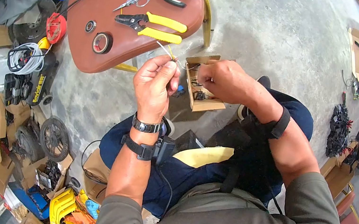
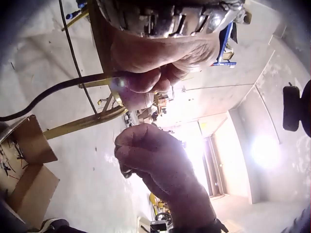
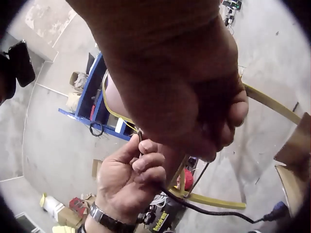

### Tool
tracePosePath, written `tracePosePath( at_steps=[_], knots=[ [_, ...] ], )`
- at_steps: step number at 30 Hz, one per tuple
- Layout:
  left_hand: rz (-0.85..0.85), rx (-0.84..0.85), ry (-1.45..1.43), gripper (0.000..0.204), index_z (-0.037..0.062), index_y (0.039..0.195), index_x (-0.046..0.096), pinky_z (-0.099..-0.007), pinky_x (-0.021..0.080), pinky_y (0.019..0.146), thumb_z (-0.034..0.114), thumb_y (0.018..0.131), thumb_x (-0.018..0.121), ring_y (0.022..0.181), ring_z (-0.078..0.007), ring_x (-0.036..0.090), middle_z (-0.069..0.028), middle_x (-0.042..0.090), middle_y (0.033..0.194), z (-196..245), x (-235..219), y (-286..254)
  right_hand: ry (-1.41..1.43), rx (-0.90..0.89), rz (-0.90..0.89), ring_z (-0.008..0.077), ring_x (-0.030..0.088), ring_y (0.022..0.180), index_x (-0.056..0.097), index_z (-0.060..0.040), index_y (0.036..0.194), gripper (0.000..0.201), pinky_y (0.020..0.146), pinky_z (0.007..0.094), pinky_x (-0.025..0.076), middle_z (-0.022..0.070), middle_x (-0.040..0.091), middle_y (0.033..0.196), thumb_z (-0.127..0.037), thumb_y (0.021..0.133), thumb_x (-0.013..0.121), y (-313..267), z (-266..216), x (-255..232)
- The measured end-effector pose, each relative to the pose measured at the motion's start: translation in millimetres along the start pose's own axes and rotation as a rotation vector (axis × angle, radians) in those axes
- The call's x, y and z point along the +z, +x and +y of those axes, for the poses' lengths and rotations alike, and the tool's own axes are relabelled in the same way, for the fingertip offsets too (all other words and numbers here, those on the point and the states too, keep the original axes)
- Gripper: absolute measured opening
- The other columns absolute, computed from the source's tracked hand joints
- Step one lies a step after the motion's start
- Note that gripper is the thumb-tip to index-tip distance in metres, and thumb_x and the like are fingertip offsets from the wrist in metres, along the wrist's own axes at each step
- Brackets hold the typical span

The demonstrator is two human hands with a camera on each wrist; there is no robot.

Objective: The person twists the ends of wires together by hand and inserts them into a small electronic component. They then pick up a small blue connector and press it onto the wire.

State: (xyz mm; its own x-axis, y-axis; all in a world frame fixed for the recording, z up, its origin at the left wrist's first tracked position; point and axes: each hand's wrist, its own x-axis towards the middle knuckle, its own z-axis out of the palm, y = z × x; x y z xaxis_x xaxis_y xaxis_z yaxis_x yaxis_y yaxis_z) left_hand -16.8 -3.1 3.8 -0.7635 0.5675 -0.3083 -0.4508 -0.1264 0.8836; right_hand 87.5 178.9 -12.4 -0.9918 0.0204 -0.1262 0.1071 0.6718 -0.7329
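Bright, fairly even light covers the floor (image 1: 237,31) in the head view, whose wide lens curves everything toward black edges. In the left wrist view, white glare burns out the opening (image 2: 195,150) and violet flare hazes the middle. The right wrist view leaves the right fingers (image 3: 237,112) heavily shadowed.

Yellow lettering (image 1: 38,89) runs lengthwise along the black unit (image 1: 48,75), legible as "Bayl" at its start; the closing letters cannot be read with certainty. The right wrist view shows yellow lettering, likewise beginning "Bayl", on the same black unit.
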Motion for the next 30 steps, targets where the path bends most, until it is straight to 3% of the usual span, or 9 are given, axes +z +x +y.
tracePosePath(
  at_steps=[2, 8, 14, 17, 20, 25, 30],
  knots=[
    [0.006, -0.005, 0.007, 0.015, 0.0008, 0.107, 0.067, -0.0204, 0.038, 0.043, 0.01, 0.096, 0.064, 0.054, -0.0091, 0.055, -0.0059, 0.066, 0.081, -1, 0, 0, -0.009, 0.039, -0.029, 0.0367, 0.069, 0.078, 0.068, -0.0046, 0.083, 0.014, 0.068, 0.0426, 0.053, 0.0173, 0.069, 0.079, -0.019, 0.082, 0.067, -1, -6, -4],
    [0.002, 0.001, 0.045, 0.015, 0.001, 0.107, 0.067, -0.0209, 0.038, 0.043, 0.01, 0.096, 0.064, 0.053, -0.0094, 0.054, -0.0059, 0.066, 0.08, -6, 2, -1, 0.571, 0.097, 0.131, 0.0254, 0.069, 0.073, 0.07, -0.0007, 0.093, 0.019, 0.067, 0.0365, 0.053, 0.0164, 0.069, 0.078, -0.018, 0.084, 0.072, 3, -29, -12],
    [-0.03, -0.015, 0.025, 0.017, -0.0006, 0.11, 0.065, -0.0213, 0.041, 0.045, 0.008, 0.095, 0.066, 0.055, -0.0098, 0.056, -0.0072, 0.067, 0.08, -7, 2, -1, 0.555, 0.101, 0.32, 0.0201, 0.067, 0.07, 0.07, 0.0005, 0.094, 0.019, 0.066, 0.0353, 0.053, 0.016, 0.07, 0.078, -0.017, 0.087, 0.069, 8, -26, -11],
    [-0.058, -0.009, 0.045, 0.016, -0.0005, 0.108, 0.065, -0.0223, 0.039, 0.045, 0.01, 0.096, 0.064, 0.055, -0.0118, 0.055, -0.0072, 0.065, 0.079, -7, 8, -4, 0.517, 0.198, 0.305, 0.0061, 0.057, 0.072, 0.069, 0.0024, 0.093, 0.013, 0.064, 0.0258, 0.048, 0.0022, 0.066, 0.076, -0.01, 0.091, 0.068, 9, -25, -14],
    [-0.071, 0.013, 0.013, 0.015, -0.001, 0.108, 0.065, -0.0227, 0.042, 0.046, 0.009, 0.096, 0.064, 0.056, -0.0116, 0.057, -0.0073, 0.065, 0.079, -10, 6, -3, 0.566, 0.211, 0.332, 0.0062, 0.058, 0.072, 0.069, 0.0021, 0.092, 0.011, 0.063, 0.0261, 0.049, 0.0022, 0.066, 0.075, -0.009, 0.091, 0.067, 11, -27, -10],
    [-0.037, 0.048, 0.072, 0.015, -0.0016, 0.108, 0.063, -0.0224, 0.045, 0.048, 0.006, 0.095, 0.065, 0.058, -0.0099, 0.058, -0.0072, 0.067, 0.08, -12, 3, 0, 0.638, 0.085, 0.284, 0.0058, 0.06, 0.075, 0.07, 0.0017, 0.092, 0.01, 0.065, 0.0257, 0.05, 0.0016, 0.068, 0.077, -0.007, 0.09, 0.067, 4, -37, -8],
    [-0.039, 0.031, 0.081, 0.015, -0.0012, 0.108, 0.064, -0.0239, 0.042, 0.047, 0.008, 0.096, 0.064, 0.057, -0.0134, 0.057, -0.0074, 0.064, 0.078, -13, 7, -2, 0.695, 0.095, 0.301, 0.0073, 0.062, 0.077, 0.07, 0.0007, 0.091, 0.01, 0.068, 0.0272, 0.051, 0.0051, 0.07, 0.08, -0.008, 0.089, 0.067, 5, -39, -11]
  ],
)
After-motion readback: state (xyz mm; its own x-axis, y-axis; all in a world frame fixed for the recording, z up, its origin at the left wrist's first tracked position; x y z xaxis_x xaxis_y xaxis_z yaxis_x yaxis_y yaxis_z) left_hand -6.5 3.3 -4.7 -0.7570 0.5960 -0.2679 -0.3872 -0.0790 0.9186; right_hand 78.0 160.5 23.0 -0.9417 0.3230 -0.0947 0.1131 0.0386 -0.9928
